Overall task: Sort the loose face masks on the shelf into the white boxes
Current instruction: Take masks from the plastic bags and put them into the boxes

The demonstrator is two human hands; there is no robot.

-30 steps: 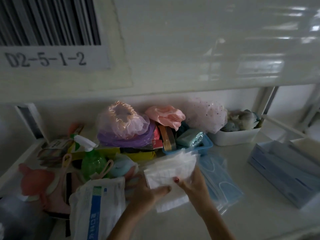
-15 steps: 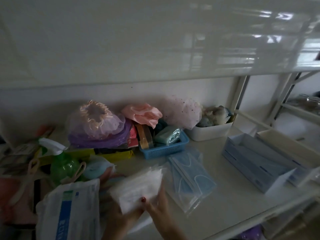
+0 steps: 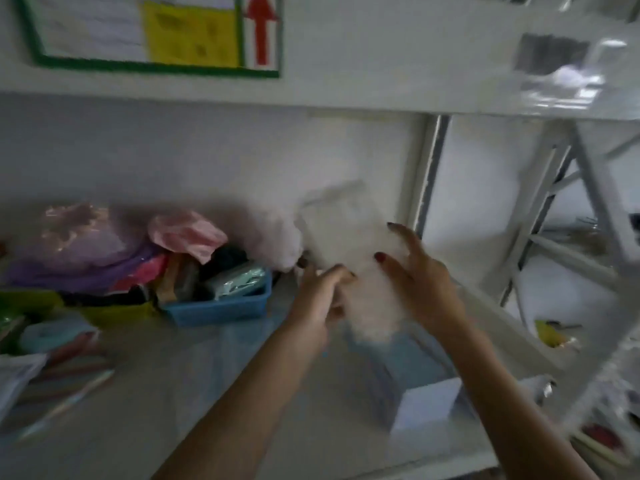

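Note:
A stack of white face masks is held up in the air, blurred by motion. My left hand grips its lower left edge. My right hand presses the stack's right side with thumb and spread fingers. Under the stack sits an open box with a white end flap and blue masks inside. More blue masks in a clear bag lie on the shelf to the left of the box.
A blue basket of small packets stands at the back, beside pink and purple shower caps. Packets and a bag lie at the far left. A white shelf upright and a diagonal brace rise on the right.
Both hands have carried the white mask stack up and to the right, from low over the shelf's left side to above the open box. The view has swung right.

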